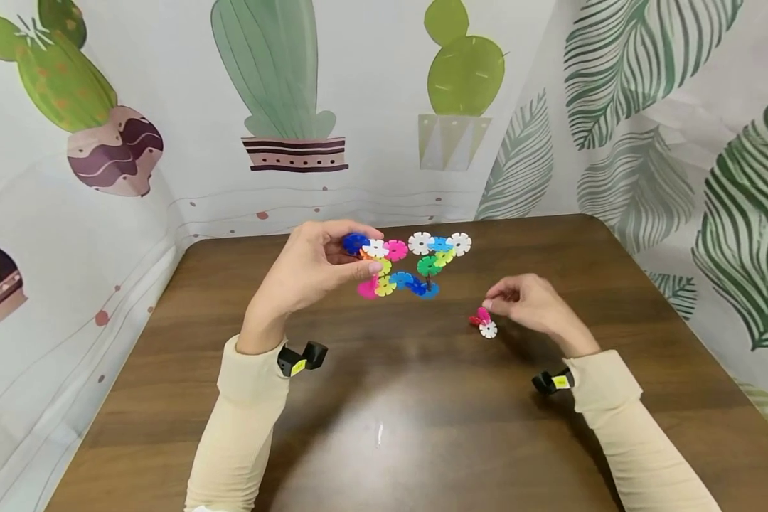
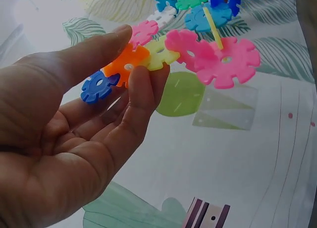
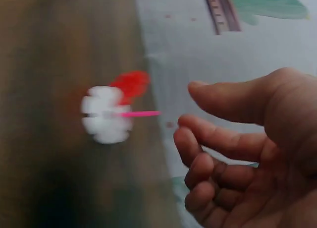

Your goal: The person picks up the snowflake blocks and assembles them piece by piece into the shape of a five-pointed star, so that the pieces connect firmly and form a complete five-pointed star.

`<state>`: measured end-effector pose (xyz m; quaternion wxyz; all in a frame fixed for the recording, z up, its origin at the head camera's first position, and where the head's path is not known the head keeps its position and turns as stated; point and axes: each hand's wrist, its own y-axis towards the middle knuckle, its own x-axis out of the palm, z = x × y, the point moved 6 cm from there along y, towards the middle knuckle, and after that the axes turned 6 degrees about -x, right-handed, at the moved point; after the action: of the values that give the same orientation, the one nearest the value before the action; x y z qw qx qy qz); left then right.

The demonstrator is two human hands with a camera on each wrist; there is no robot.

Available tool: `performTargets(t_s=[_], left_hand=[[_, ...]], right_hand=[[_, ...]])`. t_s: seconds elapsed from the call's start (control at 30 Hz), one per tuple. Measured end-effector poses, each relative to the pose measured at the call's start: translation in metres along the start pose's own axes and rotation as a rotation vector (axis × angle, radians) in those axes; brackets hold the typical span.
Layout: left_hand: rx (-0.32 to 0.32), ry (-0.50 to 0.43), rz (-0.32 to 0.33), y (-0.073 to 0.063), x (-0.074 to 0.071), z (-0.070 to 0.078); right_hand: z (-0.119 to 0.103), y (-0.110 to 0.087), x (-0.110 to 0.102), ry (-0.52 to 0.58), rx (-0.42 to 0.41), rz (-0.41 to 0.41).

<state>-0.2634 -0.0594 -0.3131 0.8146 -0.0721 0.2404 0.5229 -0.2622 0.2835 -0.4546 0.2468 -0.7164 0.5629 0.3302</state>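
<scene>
My left hand (image 1: 307, 267) grips a structure of interlocking notched plastic discs (image 1: 396, 249) above the table's far half. It joins blue, white, pink, yellow, orange and green discs. In the left wrist view, thumb and fingers pinch around its orange disc (image 2: 130, 59), while pink discs (image 2: 233, 64) stick out beyond the fingertips. My right hand (image 1: 531, 306) is beside a small cluster of white, red and pink discs (image 1: 488, 329). The right wrist view shows a gap between thumb and fingers, with the cluster's white disc (image 3: 104, 120) apart from the fingertips.
A brown wooden table (image 1: 384, 384) lies beneath both hands. Behind it, a light wall covering (image 1: 377, 181) printed with cacti and leaves meets the table's far edge. Black wrist cameras (image 1: 304, 358) sit at both sleeve cuffs.
</scene>
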Motion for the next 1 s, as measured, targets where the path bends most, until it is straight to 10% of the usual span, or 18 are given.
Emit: performTargets(t_s=[0.17, 0.4, 1.0], left_hand=[[0.001, -0.011, -0.006, -0.002, 0.000, -0.002], [0.006, -0.020, -0.009, -0.002, 0.001, -0.003], [0.048, -0.047, 0.027, -0.002, -0.002, 0.004]], right_hand=[[0.018, 0.001, 0.035, -0.019, 0.107, -0.102], [0.018, 0.007, 0.037, 0.000, 0.054, -0.025], [-0.129, 0.020, -0.103, 0.495, -0.334, 0.497]])
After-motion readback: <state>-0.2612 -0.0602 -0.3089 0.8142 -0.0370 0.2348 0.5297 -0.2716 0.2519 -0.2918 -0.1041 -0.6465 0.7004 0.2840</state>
